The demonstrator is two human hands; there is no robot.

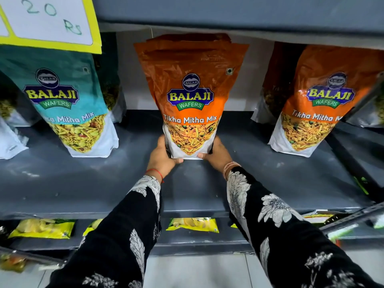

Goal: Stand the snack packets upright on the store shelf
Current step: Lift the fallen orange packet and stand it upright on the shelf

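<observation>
From the head camera, an orange snack packet stands upright in the middle of the grey shelf, with more orange packets stacked just behind it, their tops showing above and beside its upper edge. Both hands grasp its lower end: the left hand wraps the bottom left corner, thumb under the front edge, and the right hand wraps the bottom right corner the same way, so the packet sits between the two palms, its base at or just above the shelf; which, I cannot tell. A red thread circles the left wrist, bangles the right, and both arms wear black sleeves with white flowers. To the left, a teal packet stands upright, leaning slightly, under a yellow-edged price card. To the right stands another orange packet, with more behind it. On the lower shelf, near the floor, yellow packets lie flat.
</observation>
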